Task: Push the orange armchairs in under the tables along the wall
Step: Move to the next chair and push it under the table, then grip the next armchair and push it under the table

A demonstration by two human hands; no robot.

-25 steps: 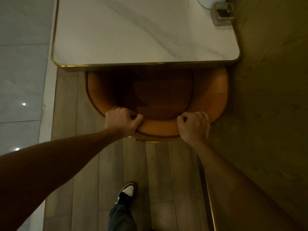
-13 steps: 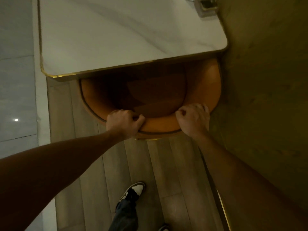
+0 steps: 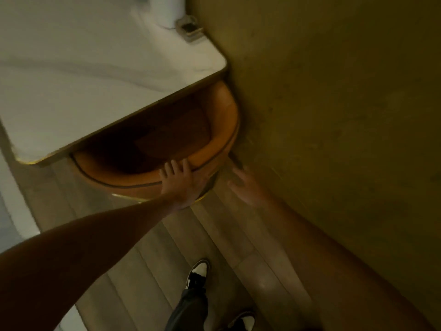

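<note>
One head view is all we have, and it shows the orange armchair (image 3: 167, 149) already tucked far under the marble-topped desk (image 3: 95, 80), its right side close against the wall (image 3: 334, 115). Our left hand (image 3: 183, 182) lies flat on the curved backrest, fingers straight, gripping nothing; our right hand (image 3: 245, 187), blurred, hangs spread just beside the chair, holding nothing. To finish well, we judge a light, square palm nudge enough, keeping the backrest from scraping the wall.
</note>
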